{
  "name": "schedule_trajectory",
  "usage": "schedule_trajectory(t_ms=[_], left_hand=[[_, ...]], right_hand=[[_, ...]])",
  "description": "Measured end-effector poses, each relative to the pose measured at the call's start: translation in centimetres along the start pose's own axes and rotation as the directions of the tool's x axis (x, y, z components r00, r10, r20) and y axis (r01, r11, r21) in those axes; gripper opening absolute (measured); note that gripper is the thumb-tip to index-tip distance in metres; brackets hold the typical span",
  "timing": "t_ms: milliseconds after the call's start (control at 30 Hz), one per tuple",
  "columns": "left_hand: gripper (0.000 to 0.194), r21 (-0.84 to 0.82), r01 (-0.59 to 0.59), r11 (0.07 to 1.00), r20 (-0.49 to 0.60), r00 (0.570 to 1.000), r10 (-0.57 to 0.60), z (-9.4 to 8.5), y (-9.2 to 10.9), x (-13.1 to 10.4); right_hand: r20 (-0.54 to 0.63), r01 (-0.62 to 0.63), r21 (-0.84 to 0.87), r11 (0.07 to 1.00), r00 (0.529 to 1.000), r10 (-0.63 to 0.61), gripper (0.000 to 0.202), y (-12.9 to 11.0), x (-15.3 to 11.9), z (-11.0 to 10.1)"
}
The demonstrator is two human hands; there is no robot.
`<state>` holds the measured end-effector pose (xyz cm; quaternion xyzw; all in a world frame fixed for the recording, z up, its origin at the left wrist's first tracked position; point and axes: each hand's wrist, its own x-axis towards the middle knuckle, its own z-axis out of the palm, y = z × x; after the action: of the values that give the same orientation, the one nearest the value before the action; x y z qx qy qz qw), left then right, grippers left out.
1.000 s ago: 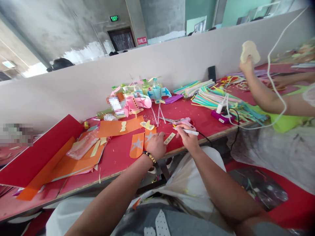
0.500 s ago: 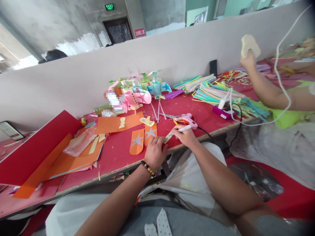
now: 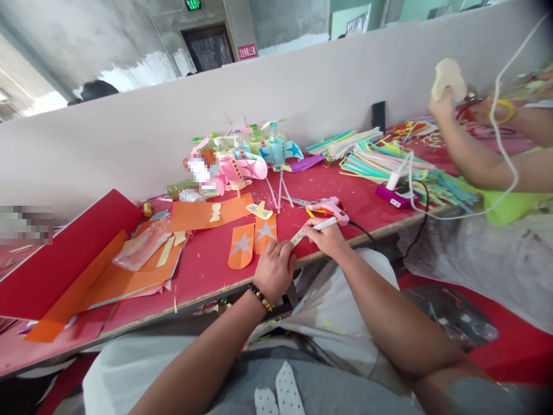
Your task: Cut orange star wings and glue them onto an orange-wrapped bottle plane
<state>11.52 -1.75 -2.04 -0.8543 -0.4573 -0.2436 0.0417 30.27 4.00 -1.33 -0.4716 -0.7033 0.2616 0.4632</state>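
In the head view, the right hand grips a white pen at a pale strip on the desk; the left hand lies palm-down against its end, apparently steadying it, pinch unclear. Orange pieces and a pink glue gun crowd round.

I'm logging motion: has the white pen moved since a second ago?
Yes: judged against the right-hand orange star piece, the white pen has shifted left, its front end at the yellow strip.
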Motion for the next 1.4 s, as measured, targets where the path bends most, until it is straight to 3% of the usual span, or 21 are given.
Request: schedule_trajectory(t_ms=[1167, 1400], left_hand=[[0.019, 0.059, 0.010, 0.998, 0.027, 1.000, -0.011, 0.09, 0.28, 0.03], [0.032, 0.089, -0.012, 0.996, 0.066, 0.998, 0.006, -0.19, 0.43, 0.07]], right_hand=[[0.060, 0.006, -0.010, 1.000, 0.998, -0.006, 0.024, -0.46, -0.12, 0.02], [0.022, -0.032, 0.066, 0.997, 0.999, 0.031, 0.026, -0.20, -0.05, 0.03]])
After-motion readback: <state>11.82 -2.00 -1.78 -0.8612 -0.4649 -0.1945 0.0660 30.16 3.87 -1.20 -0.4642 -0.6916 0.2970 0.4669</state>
